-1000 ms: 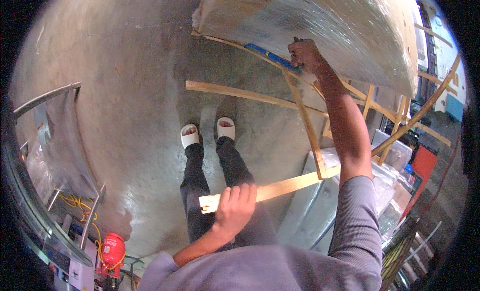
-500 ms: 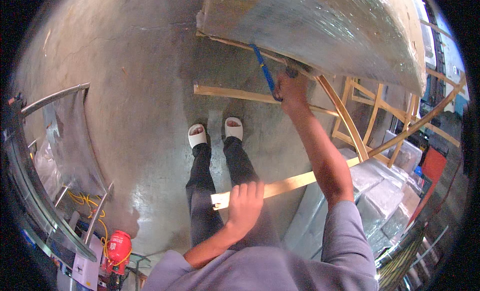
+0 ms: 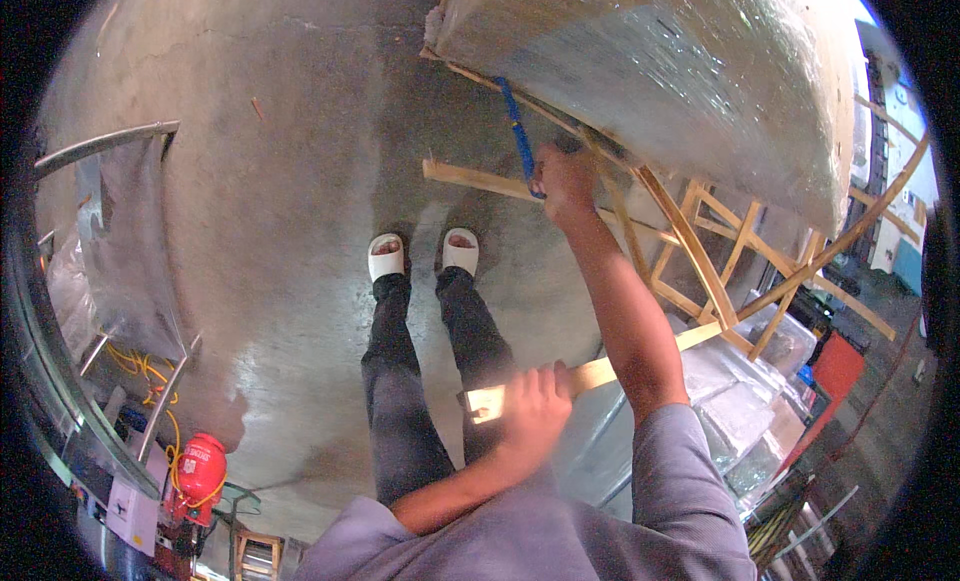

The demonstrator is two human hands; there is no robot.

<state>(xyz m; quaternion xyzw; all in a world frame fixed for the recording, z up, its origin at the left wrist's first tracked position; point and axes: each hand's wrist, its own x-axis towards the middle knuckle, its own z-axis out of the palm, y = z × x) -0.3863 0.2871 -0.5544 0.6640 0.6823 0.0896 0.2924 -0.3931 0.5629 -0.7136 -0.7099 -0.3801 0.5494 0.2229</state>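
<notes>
Wood strip [image 3: 595,374]: we need it steady.
Left hand [image 3: 537,411]: fingers wrap it.
Right hand [image 3: 563,184]: fingers grip blue tool [image 3: 516,129].

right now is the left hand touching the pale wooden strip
Touching: the head view shows the left hand curled over the wooden strip, close to one end.

The slat [image 3: 597,373] is wood, the wrap [image 3: 690,91] glossy plastic.

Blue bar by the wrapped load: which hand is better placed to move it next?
Probably the right hand: it holds the near end of the blue bar, arm stretched toward the wrapped load. The left hand holds a wooden strip, nearer the body.
</notes>
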